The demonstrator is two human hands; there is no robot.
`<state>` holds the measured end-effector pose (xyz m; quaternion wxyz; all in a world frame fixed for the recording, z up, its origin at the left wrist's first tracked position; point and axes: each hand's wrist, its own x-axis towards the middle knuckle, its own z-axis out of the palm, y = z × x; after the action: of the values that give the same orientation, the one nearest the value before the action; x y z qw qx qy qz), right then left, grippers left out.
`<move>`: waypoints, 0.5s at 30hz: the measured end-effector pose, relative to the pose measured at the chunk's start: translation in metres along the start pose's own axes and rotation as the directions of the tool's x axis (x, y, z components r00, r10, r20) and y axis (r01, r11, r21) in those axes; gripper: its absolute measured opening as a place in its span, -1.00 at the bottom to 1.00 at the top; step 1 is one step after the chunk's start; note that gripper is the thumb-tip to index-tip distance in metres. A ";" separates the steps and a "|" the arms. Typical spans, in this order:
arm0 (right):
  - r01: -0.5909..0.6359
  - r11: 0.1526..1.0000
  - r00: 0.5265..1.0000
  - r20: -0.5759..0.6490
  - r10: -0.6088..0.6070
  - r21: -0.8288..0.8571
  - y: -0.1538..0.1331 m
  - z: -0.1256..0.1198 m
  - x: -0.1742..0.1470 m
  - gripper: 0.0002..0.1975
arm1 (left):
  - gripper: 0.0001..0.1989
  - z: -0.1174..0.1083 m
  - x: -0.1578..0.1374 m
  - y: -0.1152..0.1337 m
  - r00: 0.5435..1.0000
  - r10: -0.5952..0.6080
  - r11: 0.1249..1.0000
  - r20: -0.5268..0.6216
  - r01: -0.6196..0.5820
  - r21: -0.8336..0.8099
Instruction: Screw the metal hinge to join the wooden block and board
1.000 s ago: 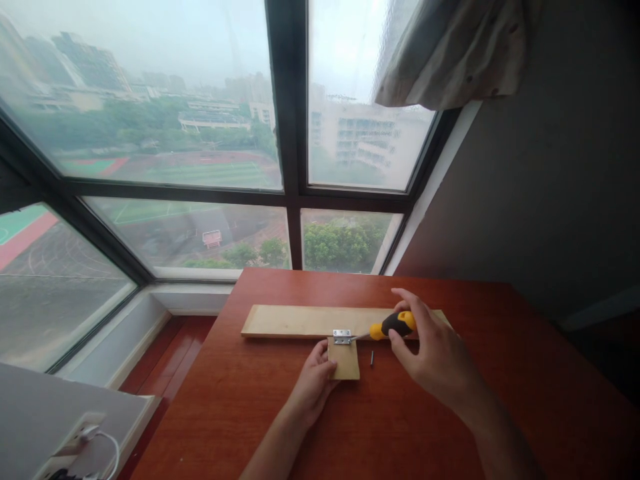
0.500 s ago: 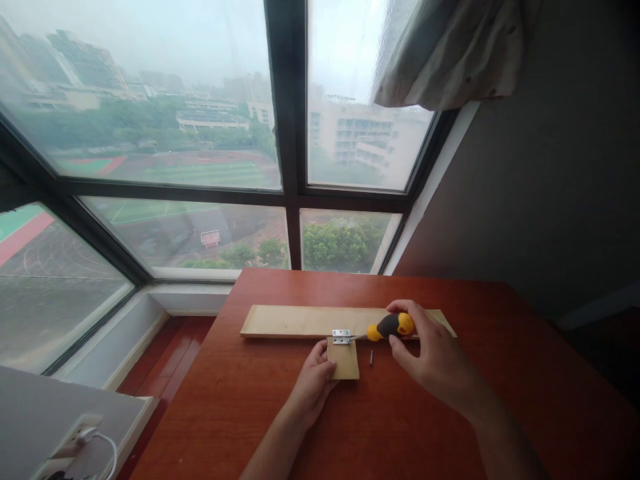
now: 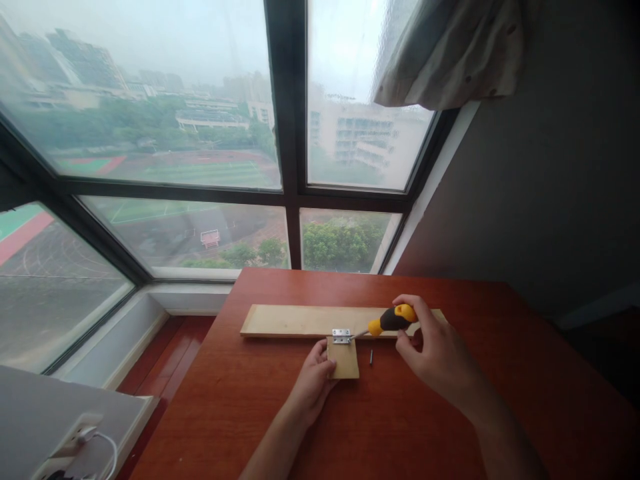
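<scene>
My left hand (image 3: 317, 372) grips a small wooden block (image 3: 344, 363) by its left side, thumb on top. A silver metal hinge (image 3: 341, 336) spans the block's far edge and the near edge of a long pale wooden board (image 3: 290, 321). With its fingers around the end of the handle, my right hand (image 3: 435, 350) holds a yellow and black screwdriver (image 3: 393, 319). The screwdriver's tip meets the right side of the hinge, at what seems to be a screw head. A loose screw (image 3: 371, 358) lies on the table just right of the block.
The reddish-brown wooden table (image 3: 240, 413) carries everything. Beyond its far edge are large windows with dark frames (image 3: 294, 227). A curtain (image 3: 455, 60) hangs at the upper right. At the lower left, a white plug (image 3: 86, 435) sits in a wall socket.
The screwdriver handle has swung slightly up and right, and my right hand has shifted a little with it. My left hand, the block and the board stay in place.
</scene>
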<state>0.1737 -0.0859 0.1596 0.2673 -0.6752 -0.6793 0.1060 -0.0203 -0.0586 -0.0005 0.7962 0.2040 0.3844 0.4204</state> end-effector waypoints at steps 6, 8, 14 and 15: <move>0.039 0.987 0.997 -0.055 -0.048 -0.158 -0.001 0.003 0.000 -0.61 | -0.52 0.000 0.000 -0.001 1.000 0.001 1.000 0.006 -0.001 0.000; -0.048 0.944 0.996 -0.089 0.019 -0.326 -0.002 0.003 0.002 -0.62 | -0.51 -0.001 0.000 -0.001 1.000 0.003 1.000 0.008 -0.003 -0.004; -0.064 0.938 0.996 -0.080 0.039 -0.340 -0.003 0.001 0.004 -0.72 | -0.51 -0.002 0.001 -0.002 1.000 0.006 1.000 0.016 -0.006 0.004; -0.050 0.955 0.997 -0.071 0.031 -0.291 -0.003 0.000 0.003 -0.73 | -0.51 -0.003 0.002 -0.003 1.000 0.006 1.000 0.016 -0.006 0.003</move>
<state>0.1714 -0.0831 0.1614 0.1844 -0.7243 -0.6643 -0.0125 -0.0203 -0.0587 -0.0047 0.7976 0.2098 0.3779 0.4206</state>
